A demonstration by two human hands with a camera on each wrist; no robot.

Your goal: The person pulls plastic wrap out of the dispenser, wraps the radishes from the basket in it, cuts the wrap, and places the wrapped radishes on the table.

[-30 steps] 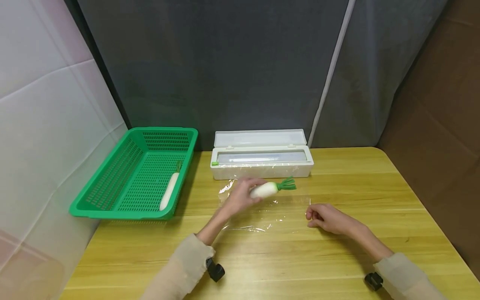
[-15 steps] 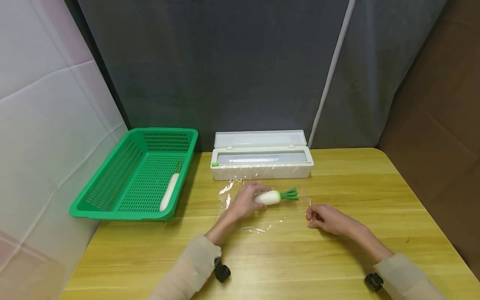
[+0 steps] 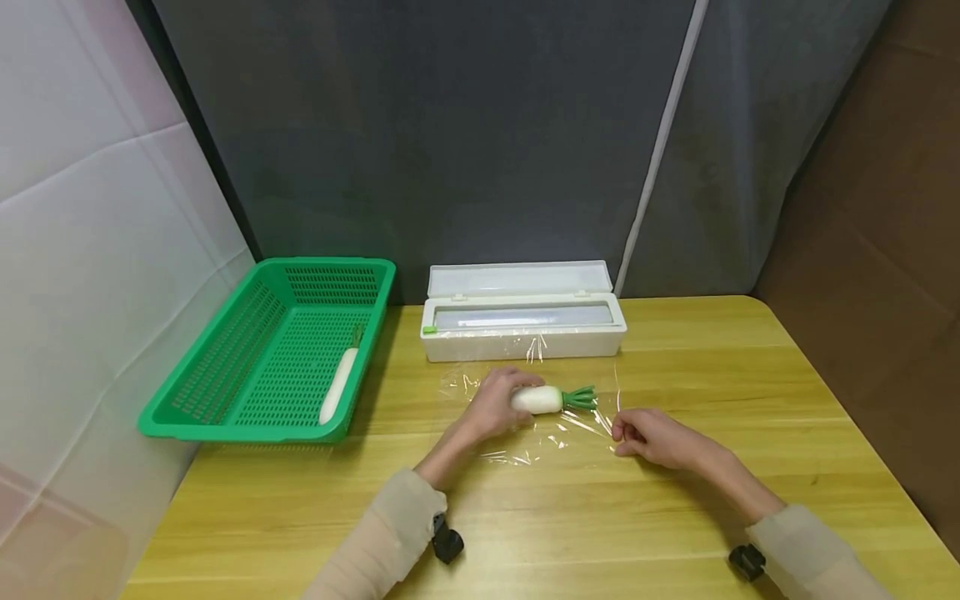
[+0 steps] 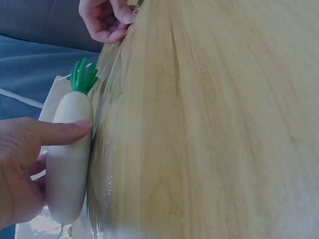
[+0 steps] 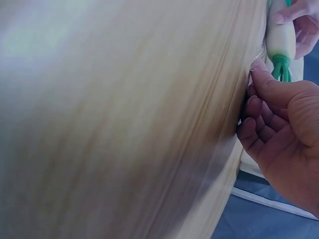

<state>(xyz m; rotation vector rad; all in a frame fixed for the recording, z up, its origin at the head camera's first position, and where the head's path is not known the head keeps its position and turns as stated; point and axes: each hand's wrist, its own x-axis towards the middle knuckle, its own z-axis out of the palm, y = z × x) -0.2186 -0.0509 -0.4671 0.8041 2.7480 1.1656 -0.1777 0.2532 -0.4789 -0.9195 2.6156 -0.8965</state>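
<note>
My left hand (image 3: pixel 495 407) grips a white radish (image 3: pixel 540 400) with a green leafy top, its leaves pointing right. Thumb and fingers lie on either side of the radish (image 4: pixel 70 154) in the left wrist view. Beneath it a sheet of cling film (image 3: pixel 558 440) spreads over the table in front of the white cling film dispenser (image 3: pixel 525 344). At the sheet's right edge, my right hand (image 3: pixel 660 437) pinches the film between thumb and curled fingers. In the right wrist view, glinting film shows at the thumb tip of the right hand (image 5: pixel 284 119).
A green plastic basket (image 3: pixel 240 432) stands on the left of the wooden table (image 3: pixel 585 533). One more white radish (image 3: pixel 338 385) lies along its right side. The dispenser's lid (image 3: pixel 520 277) is raised, and a grey curtain (image 3: pixel 450 150) hangs behind.
My left hand has lowered the radish onto the film and moved slightly right and nearer. Film creases now run from the radish to the right hand, which has stayed in place.
</note>
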